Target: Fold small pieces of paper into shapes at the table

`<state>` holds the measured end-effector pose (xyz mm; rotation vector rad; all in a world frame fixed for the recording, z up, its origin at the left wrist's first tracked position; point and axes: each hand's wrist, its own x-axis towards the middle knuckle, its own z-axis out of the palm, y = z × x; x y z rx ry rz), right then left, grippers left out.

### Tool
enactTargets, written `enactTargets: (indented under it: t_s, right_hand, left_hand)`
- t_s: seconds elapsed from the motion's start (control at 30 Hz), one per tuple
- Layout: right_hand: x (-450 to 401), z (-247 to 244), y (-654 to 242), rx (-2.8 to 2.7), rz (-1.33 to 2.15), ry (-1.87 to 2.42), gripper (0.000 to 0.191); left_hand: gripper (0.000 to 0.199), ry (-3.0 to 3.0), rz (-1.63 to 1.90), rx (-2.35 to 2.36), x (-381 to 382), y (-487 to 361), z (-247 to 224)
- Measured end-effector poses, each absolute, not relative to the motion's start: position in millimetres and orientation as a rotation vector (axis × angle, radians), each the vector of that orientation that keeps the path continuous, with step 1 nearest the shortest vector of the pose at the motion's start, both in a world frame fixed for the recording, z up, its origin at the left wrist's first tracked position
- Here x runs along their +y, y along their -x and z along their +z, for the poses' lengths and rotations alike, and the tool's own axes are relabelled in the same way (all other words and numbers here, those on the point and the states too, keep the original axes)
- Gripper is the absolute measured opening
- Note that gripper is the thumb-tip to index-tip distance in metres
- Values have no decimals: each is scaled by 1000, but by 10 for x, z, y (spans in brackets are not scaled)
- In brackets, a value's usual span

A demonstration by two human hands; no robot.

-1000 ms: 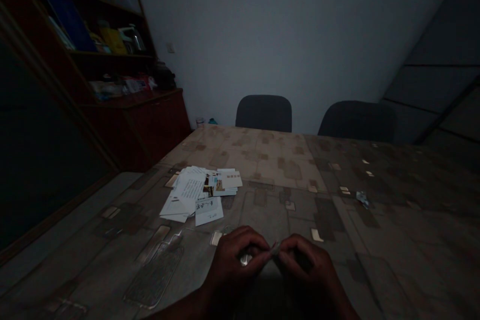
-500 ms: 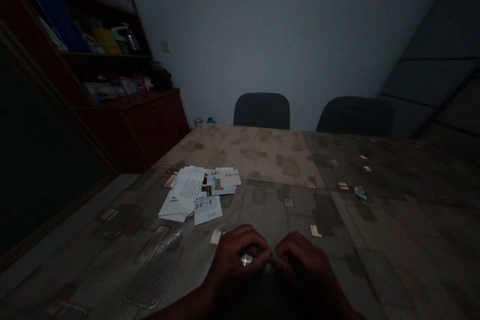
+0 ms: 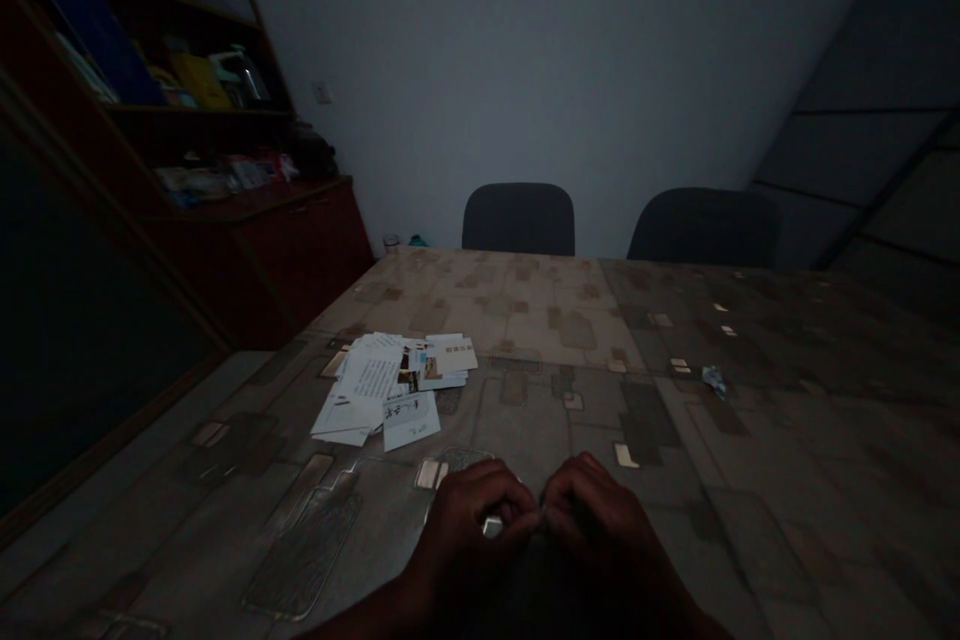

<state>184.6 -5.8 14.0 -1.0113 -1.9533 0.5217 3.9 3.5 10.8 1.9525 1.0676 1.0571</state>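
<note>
My left hand (image 3: 480, 520) and my right hand (image 3: 596, 515) meet fingertip to fingertip just above the near part of the table (image 3: 540, 420). Thumb and forefinger are pinched together on each. Something small and dark sits where the fingertips meet; in this dim light I cannot make out what it is. Beyond my left hand lies a loose, overlapping pile of white printed cards (image 3: 371, 390). A small crumpled scrap (image 3: 714, 380) rests on the tabletop, farther off to the right.
Two dark chairs, one in the middle (image 3: 517, 218) and one on the right (image 3: 705, 225), stand at the far table edge before a pale wall (image 3: 525, 60). On the left is a dark red cabinet (image 3: 300, 240) with filled shelves. A patterned cloth covers the table.
The whole view has shifted slightly. Both hands keep their pinch at nearly the same spot, and my right-hand fingers are raised a little. The cards and scrap lie as before.
</note>
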Motion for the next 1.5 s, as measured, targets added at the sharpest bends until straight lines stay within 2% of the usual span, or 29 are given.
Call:
enactTargets:
  t_s: [0.27,0.47,0.8,1.07,1.37,1.5]
  right_hand:
    - [-98,82,-1849,-1823,722,1148,7]
    - [-108,94,-1851,-1832,599,1084,8]
    - [-108,99,-1850,-1936,472,1068,11]
    - [-73,49,-1838,-2062,283,988,15]
    - [-85,62,-1834,-2031,301,1016,12]
    - [-66,57,-1841,-2034,300,986,17]
  left_hand:
    - [13,-1615,1038,1186,60,-48,203]
    - [21,-1440,1055,1165,82,-27,155]
    - [11,-1752,1133,1222,36,-47,230]
    - [12,-1889,1171,1281,29,-64,187]
    - [12,-1947,1151,1246,15,-60,172]
    - [12,-1989,1159,1234,-15,-67,158]
